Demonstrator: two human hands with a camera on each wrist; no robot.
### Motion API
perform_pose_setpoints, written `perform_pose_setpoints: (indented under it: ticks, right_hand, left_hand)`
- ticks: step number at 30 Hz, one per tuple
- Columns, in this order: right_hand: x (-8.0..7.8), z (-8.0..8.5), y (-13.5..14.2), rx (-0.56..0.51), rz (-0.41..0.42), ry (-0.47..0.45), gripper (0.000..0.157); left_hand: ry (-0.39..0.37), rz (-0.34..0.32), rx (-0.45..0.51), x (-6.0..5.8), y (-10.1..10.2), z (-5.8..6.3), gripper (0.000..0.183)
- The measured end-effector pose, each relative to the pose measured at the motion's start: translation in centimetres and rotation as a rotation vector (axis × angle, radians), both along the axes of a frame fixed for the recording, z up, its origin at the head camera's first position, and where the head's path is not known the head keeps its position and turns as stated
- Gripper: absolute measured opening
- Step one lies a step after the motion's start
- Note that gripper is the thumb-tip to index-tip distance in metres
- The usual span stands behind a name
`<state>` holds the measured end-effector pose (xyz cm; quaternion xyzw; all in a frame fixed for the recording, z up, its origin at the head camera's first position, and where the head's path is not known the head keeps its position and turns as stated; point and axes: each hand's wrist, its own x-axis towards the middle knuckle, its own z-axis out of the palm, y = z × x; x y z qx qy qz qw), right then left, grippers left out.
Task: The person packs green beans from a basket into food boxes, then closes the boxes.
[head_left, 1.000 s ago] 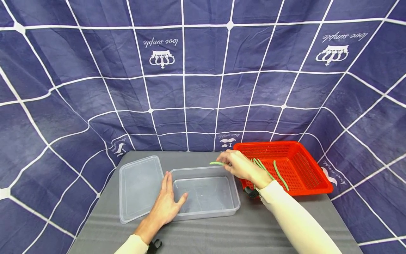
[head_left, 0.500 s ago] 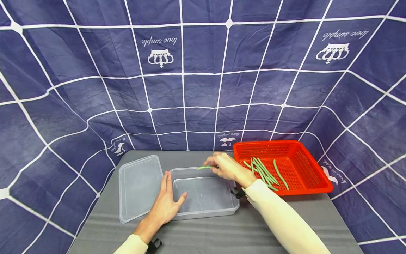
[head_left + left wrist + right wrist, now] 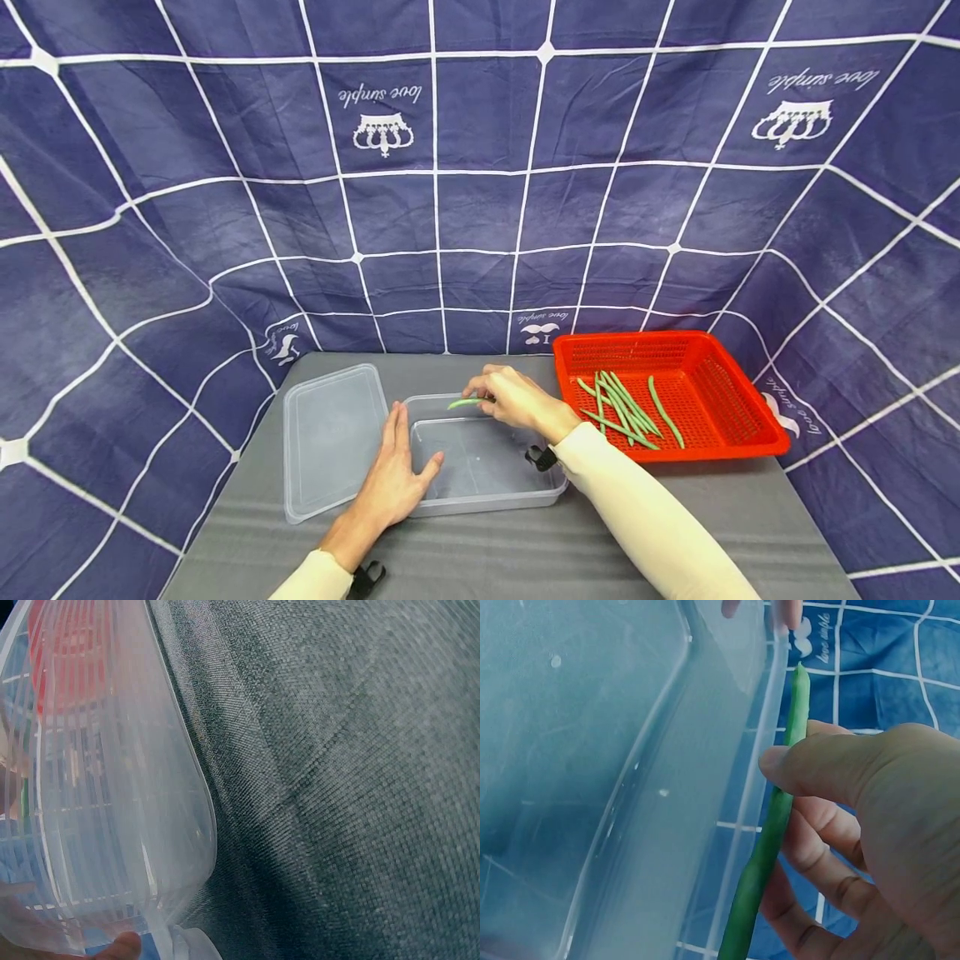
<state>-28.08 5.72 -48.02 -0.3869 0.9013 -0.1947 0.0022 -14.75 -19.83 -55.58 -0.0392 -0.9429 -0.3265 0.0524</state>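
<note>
In my right hand (image 3: 517,402) a green bean (image 3: 769,840) is pinched between thumb and fingers. The head view has it over the far side of a clear plastic container (image 3: 491,502); in the right wrist view it runs alongside the container's rim. My left hand (image 3: 393,479) rests at the container's left side with fingers straight and thumb spread over the inside. From the left wrist view, the container's clear wall (image 3: 127,787) fills the left part, with a thumb tip at the bottom.
To the right stands a red plastic basket (image 3: 723,392) holding several green beans (image 3: 626,404). A clear lid (image 3: 333,442) lies left of the container on the grey cloth (image 3: 480,558). A blue gridded curtain (image 3: 480,208) encloses the back and sides.
My right hand has moved left with the green bean, away from the basket and over the container's far side. The left hand has stayed in place.
</note>
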Motion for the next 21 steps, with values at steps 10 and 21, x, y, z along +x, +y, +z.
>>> perform_pose_setpoints:
  ticks: [10, 21]
  right_hand:
    - [-0.01, -0.43, -0.92, 0.031, 0.01, 0.01, 0.032]
    - [0.23, 0.03, -0.16, 0.057, -0.016, 0.025, 0.039]
  left_hand:
    - [-0.006, 0.009, 0.0, -0.1, 0.19, -0.05, 0.113]
    - [-0.019, 0.002, 0.004, -0.13, 0.05, 0.03, 0.111]
